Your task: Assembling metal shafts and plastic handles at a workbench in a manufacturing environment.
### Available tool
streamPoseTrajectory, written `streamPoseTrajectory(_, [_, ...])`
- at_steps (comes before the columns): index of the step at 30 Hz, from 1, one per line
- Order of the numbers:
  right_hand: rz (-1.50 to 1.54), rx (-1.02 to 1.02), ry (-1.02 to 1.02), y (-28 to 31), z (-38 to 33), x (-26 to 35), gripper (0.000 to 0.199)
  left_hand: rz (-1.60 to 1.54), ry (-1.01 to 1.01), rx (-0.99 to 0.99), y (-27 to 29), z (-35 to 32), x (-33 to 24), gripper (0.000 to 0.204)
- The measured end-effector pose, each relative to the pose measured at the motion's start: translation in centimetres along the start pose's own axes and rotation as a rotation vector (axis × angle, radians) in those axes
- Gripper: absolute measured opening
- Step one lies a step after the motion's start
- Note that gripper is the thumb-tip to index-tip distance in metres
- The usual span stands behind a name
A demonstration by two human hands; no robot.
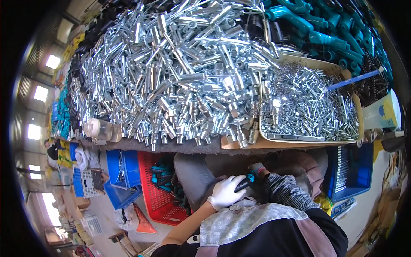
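In my lap, my left hand (227,193) wears a white glove, its fingers wrapped round a black-and-teal tool handle (245,183). The handle's exact kind does not show. A little farther off and to the right is my right hand (257,167), also gloved, with a checked sleeve (286,190) behind it. Its fingers look curled, but what they hold, if anything, is too small and dark to make out. Beyond both hands, a large heap of shiny metal tubes and fittings (184,73) covers the bench.
A tray (359,124) of small metal pins and springs sits on the bench, a blue pen-like stick (353,80) across it. Teal plastic housings (329,40) lie behind. A paper cup (382,112) stands right. A red crate (160,210) and blue bins (352,180) flank my legs.
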State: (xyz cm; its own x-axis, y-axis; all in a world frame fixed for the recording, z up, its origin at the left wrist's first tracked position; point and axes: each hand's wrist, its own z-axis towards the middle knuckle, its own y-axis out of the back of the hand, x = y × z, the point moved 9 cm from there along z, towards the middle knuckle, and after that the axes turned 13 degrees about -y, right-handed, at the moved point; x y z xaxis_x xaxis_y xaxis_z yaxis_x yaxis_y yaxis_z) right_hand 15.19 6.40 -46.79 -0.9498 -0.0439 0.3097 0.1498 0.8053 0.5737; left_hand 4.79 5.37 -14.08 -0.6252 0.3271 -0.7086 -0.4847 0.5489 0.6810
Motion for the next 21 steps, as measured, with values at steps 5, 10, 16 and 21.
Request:
streamPoseTrajectory(5, [0.021,-0.078,-0.017,-2.7,4.2,-1.7,0.033,-0.018,0.005,-0.057,-0.9,-0.4,0.1,0.050])
streamPoseTrajectory(10, [0.248,-0.135,-0.094,-0.6,5.0,-3.6,0.031,-0.041,0.276,0.114,-5.7,1.9,2.6,0.051])
streamPoseTrajectory(16, [1.513,-0.068,0.094,13.7,-13.9,4.7,0.032,-0.122,0.133,0.033,-7.9,2.8,4.3,0.038])
streamPoseTrajectory(21, [1.417,-0.474,-0.065,12.9,-12.1,2.3,0.026,-0.140,0.160,-0.092,-10.2,4.4,5.5,0.037])
